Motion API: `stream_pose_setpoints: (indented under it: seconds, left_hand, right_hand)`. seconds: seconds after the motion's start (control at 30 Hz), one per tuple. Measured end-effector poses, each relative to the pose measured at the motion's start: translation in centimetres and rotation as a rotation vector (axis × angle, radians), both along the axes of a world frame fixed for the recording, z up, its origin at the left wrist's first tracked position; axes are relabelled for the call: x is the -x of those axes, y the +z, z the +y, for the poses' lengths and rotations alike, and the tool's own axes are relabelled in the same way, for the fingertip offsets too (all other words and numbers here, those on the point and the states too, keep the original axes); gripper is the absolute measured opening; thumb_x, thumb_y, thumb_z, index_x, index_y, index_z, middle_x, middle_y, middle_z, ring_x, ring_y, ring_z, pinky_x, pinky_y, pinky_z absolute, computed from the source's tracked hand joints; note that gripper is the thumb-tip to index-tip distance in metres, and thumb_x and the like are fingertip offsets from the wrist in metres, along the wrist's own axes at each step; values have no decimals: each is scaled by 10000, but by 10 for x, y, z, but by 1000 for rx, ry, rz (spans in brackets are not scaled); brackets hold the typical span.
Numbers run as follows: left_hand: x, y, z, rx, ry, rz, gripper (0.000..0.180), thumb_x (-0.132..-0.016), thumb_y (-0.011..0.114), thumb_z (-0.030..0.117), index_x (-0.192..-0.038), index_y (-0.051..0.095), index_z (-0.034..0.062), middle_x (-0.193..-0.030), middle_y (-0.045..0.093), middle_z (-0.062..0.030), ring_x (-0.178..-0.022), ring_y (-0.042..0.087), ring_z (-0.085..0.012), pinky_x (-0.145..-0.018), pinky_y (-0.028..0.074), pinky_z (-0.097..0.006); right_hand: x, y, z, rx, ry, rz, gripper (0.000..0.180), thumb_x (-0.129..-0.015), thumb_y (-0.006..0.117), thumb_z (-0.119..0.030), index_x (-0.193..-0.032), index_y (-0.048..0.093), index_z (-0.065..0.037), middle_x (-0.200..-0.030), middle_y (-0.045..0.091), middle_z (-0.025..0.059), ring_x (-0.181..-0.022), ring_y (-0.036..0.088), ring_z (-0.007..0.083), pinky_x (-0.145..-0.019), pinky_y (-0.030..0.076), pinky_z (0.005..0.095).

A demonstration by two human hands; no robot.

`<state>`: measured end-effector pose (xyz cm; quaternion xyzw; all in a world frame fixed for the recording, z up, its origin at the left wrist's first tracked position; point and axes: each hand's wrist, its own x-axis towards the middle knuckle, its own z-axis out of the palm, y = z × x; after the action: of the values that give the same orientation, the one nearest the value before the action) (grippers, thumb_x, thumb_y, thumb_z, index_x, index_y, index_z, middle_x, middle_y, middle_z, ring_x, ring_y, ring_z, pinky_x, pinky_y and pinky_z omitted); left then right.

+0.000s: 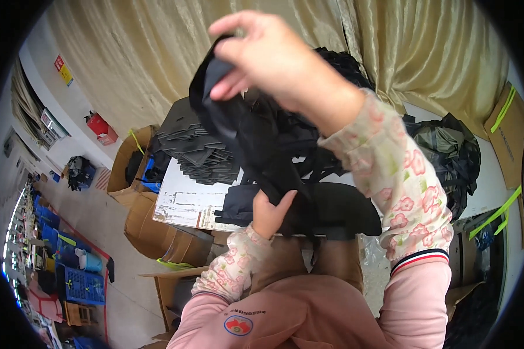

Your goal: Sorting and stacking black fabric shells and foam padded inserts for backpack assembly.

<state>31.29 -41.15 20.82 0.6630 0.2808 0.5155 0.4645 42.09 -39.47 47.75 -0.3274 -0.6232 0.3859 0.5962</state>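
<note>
A length of black fabric (pixel 256 139) hangs between my two hands; whether it is a bag or another sewn piece I cannot tell. My right hand (pixel 262 49) is raised high at the upper middle, its fingers gripping the fabric's top edge, slightly blurred. Lower down, near the table's front edge, my left hand (pixel 271 214) holds the fabric with the thumb showing; its other fingers are partly hidden. Beneath lies a flat dark piece (pixel 346 209) with a rounded right end, overhanging the front edge. Behind the left hand is a stack of dark grey flat pieces (pixel 198 148).
The white table (pixel 183 200) has worn paint. Black bundles (pixel 448 157) sit at its right. Open cardboard boxes (pixel 163 227) stand to the left, and a carton (pixel 506 134) leans at right. Gold curtains (pixel 134 52) hang behind. Blue crates (pixel 81 285) are far left.
</note>
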Motion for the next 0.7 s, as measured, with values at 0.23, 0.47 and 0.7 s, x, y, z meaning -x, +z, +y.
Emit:
stream_pose_setpoints:
  seconds: [0.23, 0.47, 0.7]
  left_hand:
    - [98, -22, 75, -244, 348, 248, 131, -795, 665, -7, -904, 596, 18, -831, 592, -30, -790, 541, -111, -749, 447, -249]
    - [131, 0, 87, -514, 159, 565, 325, -608, 557, -118, -883, 629, 40, -868, 614, -110, -846, 594, -288, -797, 472, -330]
    - [111, -127, 71, -530, -135, 1052, 271, -608, 665, -65, -837, 656, 81, -853, 592, -84, -883, 574, -318, -811, 459, -429]
  right_hand:
    - [-139, -37, -49, -25, -490, 52, 334, -909, 556, -110, -1227, 531, -8, -900, 635, 57, -616, 639, 111, -623, 562, 268]
    - [-220, -240, -143, 497, -633, 83, 489, -890, 619, -116, -1312, 404, 4, -981, 640, 89, -535, 592, 125, -502, 512, 223]
    - [-223, -424, -200, 862, -849, -62, 426, -856, 637, -40, -1229, 440, 13, -813, 585, 80, -523, 565, 160, -446, 463, 284]
